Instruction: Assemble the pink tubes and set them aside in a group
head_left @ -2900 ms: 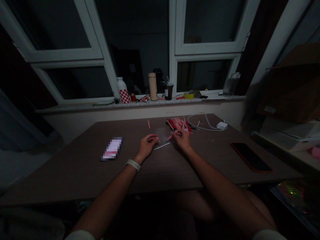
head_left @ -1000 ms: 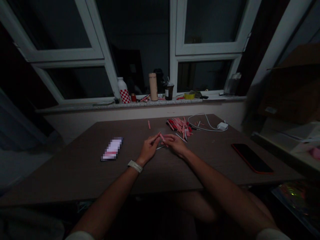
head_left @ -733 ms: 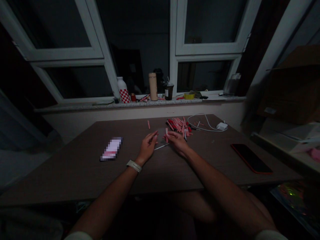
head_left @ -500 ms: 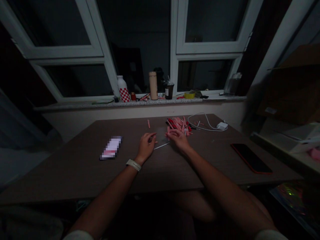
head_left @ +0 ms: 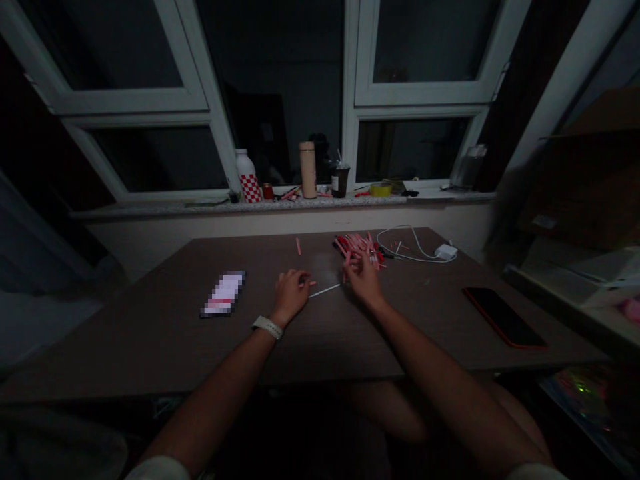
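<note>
Left grip pinching a short pink piece; right grip just below the pink pile, closure unclear; both mid-surface.

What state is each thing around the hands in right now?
Left hand, fingers curled, a small pink piece just beyond them
Right hand, fingers raised at the pile's front edge
Pile of pink and red sticks, loosely heaped
Thin white stick, lying flat
White cable, loosely looped, joined to the charger
White charger, lying flat
Phone with red edge, lying flat, dark

pink sticks too small to count
</note>
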Demonstrator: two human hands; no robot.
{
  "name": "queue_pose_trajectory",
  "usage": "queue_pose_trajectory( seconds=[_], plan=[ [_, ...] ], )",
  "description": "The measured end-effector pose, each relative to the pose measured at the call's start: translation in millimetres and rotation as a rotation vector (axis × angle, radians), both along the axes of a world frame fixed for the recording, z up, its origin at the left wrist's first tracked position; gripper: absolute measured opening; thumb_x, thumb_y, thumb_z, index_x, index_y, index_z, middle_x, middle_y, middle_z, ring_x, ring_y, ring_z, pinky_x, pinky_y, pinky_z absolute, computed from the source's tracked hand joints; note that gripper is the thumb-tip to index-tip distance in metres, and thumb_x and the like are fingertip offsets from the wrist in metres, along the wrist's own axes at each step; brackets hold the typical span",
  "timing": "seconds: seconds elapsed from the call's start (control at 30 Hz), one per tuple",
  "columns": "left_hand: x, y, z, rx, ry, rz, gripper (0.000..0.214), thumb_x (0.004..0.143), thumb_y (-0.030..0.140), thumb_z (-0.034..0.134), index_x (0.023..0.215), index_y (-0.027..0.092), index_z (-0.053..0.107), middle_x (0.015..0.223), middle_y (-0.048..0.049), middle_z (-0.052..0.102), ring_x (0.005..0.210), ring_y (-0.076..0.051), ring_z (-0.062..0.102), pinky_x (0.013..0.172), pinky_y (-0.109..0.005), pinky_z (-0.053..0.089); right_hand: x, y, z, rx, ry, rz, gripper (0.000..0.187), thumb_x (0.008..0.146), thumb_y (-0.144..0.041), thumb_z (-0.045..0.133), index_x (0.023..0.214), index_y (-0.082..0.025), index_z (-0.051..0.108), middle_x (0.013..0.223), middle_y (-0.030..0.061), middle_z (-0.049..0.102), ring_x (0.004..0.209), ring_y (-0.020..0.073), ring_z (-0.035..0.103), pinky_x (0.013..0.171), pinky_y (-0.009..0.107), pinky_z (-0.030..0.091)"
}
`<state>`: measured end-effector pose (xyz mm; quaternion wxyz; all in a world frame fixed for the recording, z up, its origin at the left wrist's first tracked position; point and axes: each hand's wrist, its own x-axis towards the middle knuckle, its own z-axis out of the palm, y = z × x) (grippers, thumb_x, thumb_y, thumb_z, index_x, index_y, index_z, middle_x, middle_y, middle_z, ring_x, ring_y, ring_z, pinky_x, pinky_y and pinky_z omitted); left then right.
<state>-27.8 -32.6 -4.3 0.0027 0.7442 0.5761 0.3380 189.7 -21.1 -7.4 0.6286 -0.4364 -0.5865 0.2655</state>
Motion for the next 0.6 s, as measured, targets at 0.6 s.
queue_pose_trajectory(
  seconds=[0.6],
  plan=[
    [-9.0,0.9,-2.3,-0.105,0.145,0.091,0.026,0.095,0.044,0.058,0.100,0.023,0.073,0.109,-0.0108,0.068,0.108,-0.032,0.053,0.085,-0.040,0.039,15.6,7.9,-15.1,-0.173,-0.959,-0.129,0.025,0.093,-0.021,0.057,0.112,-0.017,0.072,0.113,0.0147,0.067,0.103,0.0234,0.063,0.093,0.031,0.046]
  ],
)
